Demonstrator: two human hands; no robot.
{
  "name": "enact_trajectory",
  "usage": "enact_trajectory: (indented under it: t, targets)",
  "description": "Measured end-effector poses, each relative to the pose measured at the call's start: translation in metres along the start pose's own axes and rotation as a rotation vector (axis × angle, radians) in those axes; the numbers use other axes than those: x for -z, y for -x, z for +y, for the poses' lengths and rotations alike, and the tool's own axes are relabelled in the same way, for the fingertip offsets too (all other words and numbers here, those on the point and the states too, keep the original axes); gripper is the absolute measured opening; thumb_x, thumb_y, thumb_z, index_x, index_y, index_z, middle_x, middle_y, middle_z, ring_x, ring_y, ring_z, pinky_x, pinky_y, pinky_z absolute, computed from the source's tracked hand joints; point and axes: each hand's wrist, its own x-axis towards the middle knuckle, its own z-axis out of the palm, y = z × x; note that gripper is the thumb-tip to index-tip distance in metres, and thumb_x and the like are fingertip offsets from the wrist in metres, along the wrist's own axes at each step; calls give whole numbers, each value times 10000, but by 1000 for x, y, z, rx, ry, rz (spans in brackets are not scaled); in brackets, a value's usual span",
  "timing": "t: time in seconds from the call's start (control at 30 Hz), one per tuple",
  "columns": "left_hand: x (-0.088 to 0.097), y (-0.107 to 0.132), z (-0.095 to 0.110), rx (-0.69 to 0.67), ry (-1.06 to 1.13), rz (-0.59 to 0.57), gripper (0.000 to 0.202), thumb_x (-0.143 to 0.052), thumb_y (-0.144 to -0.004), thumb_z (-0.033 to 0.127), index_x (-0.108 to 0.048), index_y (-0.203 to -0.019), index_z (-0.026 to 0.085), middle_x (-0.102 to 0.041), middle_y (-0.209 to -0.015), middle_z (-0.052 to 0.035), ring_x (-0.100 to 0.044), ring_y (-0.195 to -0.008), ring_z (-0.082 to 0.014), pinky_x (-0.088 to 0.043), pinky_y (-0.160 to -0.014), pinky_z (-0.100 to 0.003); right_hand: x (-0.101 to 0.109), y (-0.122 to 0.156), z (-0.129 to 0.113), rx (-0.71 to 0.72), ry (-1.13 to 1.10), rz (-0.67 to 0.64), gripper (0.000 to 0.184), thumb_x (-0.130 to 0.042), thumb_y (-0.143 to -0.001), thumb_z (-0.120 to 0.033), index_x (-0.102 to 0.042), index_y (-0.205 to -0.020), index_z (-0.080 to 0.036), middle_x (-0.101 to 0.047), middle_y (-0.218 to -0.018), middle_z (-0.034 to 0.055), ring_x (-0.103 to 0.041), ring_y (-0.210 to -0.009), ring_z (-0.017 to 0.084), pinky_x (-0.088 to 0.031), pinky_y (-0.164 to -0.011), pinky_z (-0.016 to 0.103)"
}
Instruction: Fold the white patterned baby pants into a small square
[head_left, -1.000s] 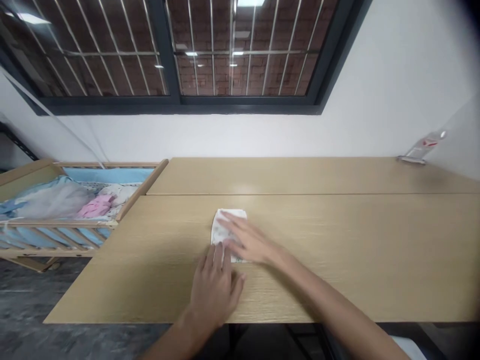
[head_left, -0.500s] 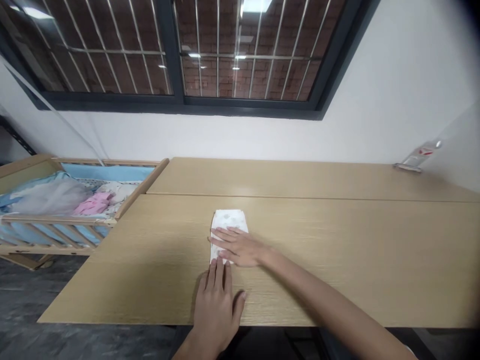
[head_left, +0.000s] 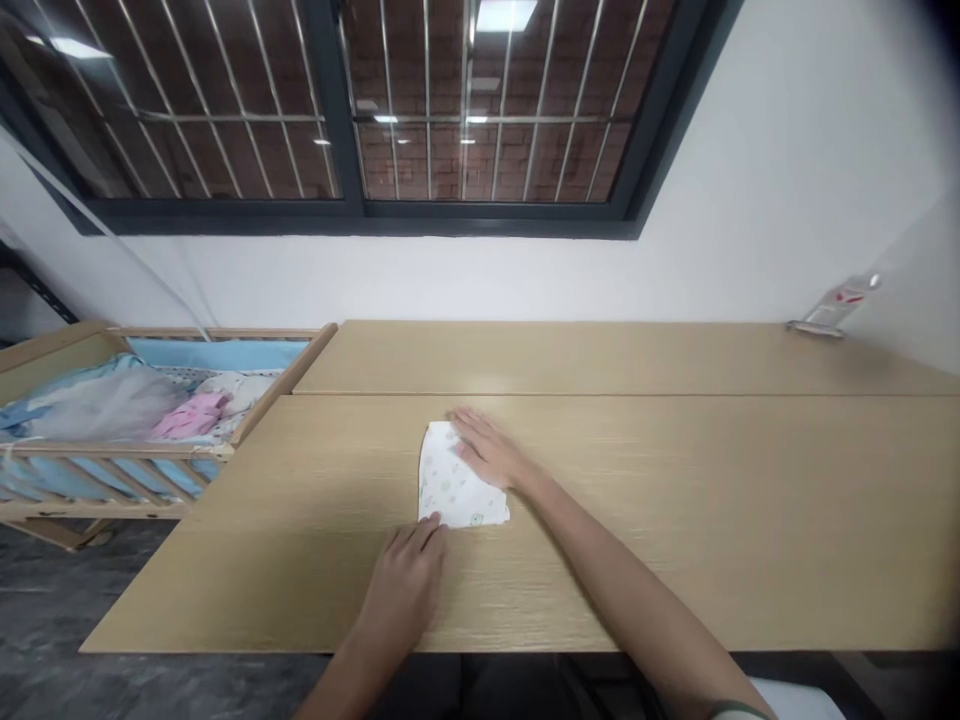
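One cloth [head_left: 456, 492], likely light, limp
Left hand [head_left: 407, 572] at its near corner, pinch unclear; right hand [head_left: 489, 452] flat over its far edge; corners should grip best.

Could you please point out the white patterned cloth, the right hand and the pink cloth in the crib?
White patterned cloth [head_left: 454, 490], head view: uncovered middle of its printed surface.
Right hand [head_left: 487, 450], head view: back of the hand.
Pink cloth [head_left: 193, 414], head view: middle of its crumpled top.
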Motion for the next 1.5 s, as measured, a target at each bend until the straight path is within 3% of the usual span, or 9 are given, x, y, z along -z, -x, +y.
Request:
enact_trajectory:
  t: [0.17,0.3,0.53,0.6,0.7,0.8,1.07,1.23,1.5]
  targets:
    - [17,-19,-35,-141,43,-60,256,-443,-982,154,-671,-1091,196,-736,-1147,-98,-680,-1058,-259,-549,-947,-458,19,14,-8,-54,-196,210,377,-576,-965,-437,-678,-1241,-201,-644,-1321,144,-572,-1262,291,-417,-1102,492]
    - [21,-31,-40,-227,53,-125,273,-398,-978,123,-661,-1009,192,-727,-1149,-103,-672,-1053,-254,-519,-960,-453,43,23,-23,-81,-467,-6,328,-636,-925,-486,-743,-1062,-208,-742,-1026,86,-679,-988,246,-526,-919,405]
    - [37,-73,-52,61,246,-320,239,-338,-1030,322,-557,-998,232,-696,-910,-50,-655,-852,-227,-476,-762,-343,60,36,-25,-45,-467,-299,904,-968,-461,-445,-677,-1296,-260,-675,-1277,56,-643,-1126,252,-517,-945,308]
    - [45,-95,-60,96,317,-371,251,-332,-1026,367,-545,-995,238,-672,-857,-27,-636,-776,-210,-447,-692,-312,56,36,-21,-50,-439,-314,806,-956,-493,-431,-703,-1236,-244,-685,-1249,55,-642,-1105,252,-512,-936,306]
    - [54,-125,-74,100,446,-372,294,-365,-1009,446,-560,-954,232,-656,-831,-9,-613,-746,-188,-445,-677,-291,51,32,-18,-99,-468,-254,482,-812,-748,-463,-723,-1149,-210,-723,-1145,67,-653,-1022,243,-516,-907,339]
    - [56,-141,-84,146,629,-343,336,-450,-967,524,-579,-964,214,-674,-844,-16,-643,-817,-194,-492,-736,-296,46,28,-16,-161,-552,-131,414,-700,-865,-482,-699,-1163,-195,-739,-1067,73,-663,-931,229,-531,-833,340]
    - [15,-128,-85,308,857,-196,576,-704,-802,439,-459,-1270,207,-723,-1055,-56,-698,-929,-208,-560,-781,-323,9,20,-1,-311,-480,240,338,-641,-892,-480,-614,-1051,-183,-695,-972,76,-639,-850,213,-525,-742,327]
    - [-20,-131,-92,304,519,-54,396,-561,-914,376,-544,-1268,198,-685,-926,-29,-652,-818,-176,-543,-779,-309,-16,11,7,-436,-397,482,371,-606,-885,-403,-496,-1173,-196,-621,-1108,106,-617,-1006,234,-526,-892,384]
    - [-32,-128,-95,299,328,20,281,-628,-901,345,-670,-1148,218,-624,-1144,-99,-573,-1172,-272,-416,-1102,-455,-19,9,2,-528,-193,507,468,-574,-878,-328,-451,-1295,-153,-475,-1281,189,-551,-1182,290,-462,-1066,464]
